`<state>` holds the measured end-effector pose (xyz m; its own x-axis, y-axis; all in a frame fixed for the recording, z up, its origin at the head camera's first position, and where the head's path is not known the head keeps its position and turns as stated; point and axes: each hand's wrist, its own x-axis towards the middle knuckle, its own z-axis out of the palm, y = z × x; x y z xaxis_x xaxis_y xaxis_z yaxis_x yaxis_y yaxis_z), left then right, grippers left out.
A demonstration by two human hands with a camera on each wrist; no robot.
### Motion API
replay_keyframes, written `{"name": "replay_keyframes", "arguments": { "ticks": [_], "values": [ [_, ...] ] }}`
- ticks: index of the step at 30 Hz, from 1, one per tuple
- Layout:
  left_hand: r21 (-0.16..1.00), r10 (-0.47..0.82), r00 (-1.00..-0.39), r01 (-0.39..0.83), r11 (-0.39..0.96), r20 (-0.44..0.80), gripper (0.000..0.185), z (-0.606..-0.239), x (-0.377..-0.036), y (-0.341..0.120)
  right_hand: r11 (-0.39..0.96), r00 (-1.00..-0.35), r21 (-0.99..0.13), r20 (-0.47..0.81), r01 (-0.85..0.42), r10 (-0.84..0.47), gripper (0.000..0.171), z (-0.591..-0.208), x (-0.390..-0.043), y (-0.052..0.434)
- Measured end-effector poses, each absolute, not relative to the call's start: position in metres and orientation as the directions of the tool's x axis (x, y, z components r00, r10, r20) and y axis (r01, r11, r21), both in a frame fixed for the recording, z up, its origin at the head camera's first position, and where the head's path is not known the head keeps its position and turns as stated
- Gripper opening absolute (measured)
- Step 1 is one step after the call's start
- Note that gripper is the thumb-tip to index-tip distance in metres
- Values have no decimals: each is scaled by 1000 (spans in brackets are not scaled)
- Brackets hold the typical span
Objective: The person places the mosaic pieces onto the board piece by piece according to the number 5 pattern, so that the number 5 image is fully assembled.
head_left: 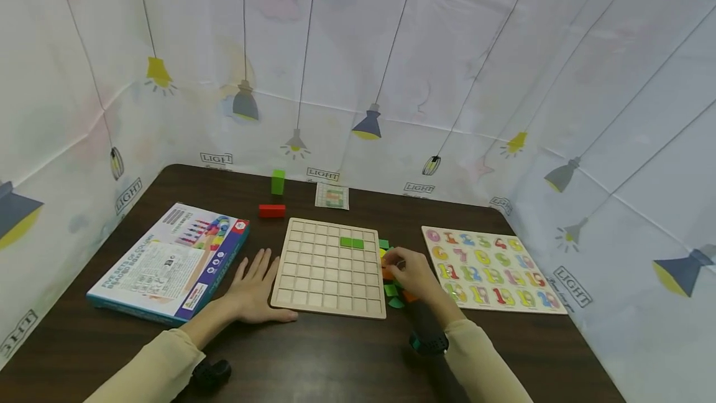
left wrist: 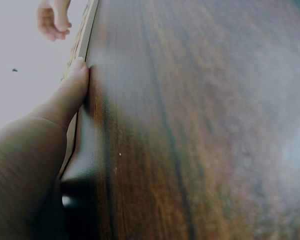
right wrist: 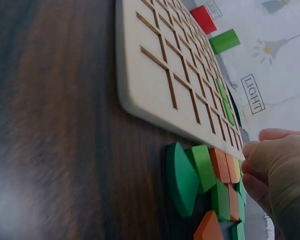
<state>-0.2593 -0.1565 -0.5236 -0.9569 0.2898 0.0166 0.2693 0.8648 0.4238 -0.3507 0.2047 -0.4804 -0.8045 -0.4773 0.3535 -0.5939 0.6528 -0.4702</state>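
A wooden grid board lies on the dark table, with one green piece set in its upper right squares. My left hand rests flat on the table beside the board's left edge. Its thumb touches the board's front corner. My right hand is curled over a pile of coloured pieces just right of the board. In the right wrist view its fingertips close on a piece among the orange and green pieces. Which piece it is stays hidden.
A game box lies left of my left hand. Behind the board are a red block, an upright green block and a small card. A number puzzle lies at the right. Cloth walls enclose the table.
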Motion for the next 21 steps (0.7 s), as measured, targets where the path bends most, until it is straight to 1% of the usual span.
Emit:
{"name": "replay_keyframes", "arguments": {
  "ticks": [6,12,20,21],
  "values": [
    [417,292,-956,273,867,20,131,-525,-261,-159,666,-811,-464,308,-584,-497,11,-480,-340,216],
    [427,292,-956,277,861,31,130,-525,-261,-159,692,-812,-426,272,-583,-516,17,-481,-330,224],
    [426,294,-956,272,863,14,129,-520,-258,-156,668,-786,-426,225,-610,-575,22,-482,-325,231],
    [441,300,-954,278,854,19,129,-519,-257,-156,666,-782,-421,225,-616,-581,22,-482,-324,231]
  ]
}}
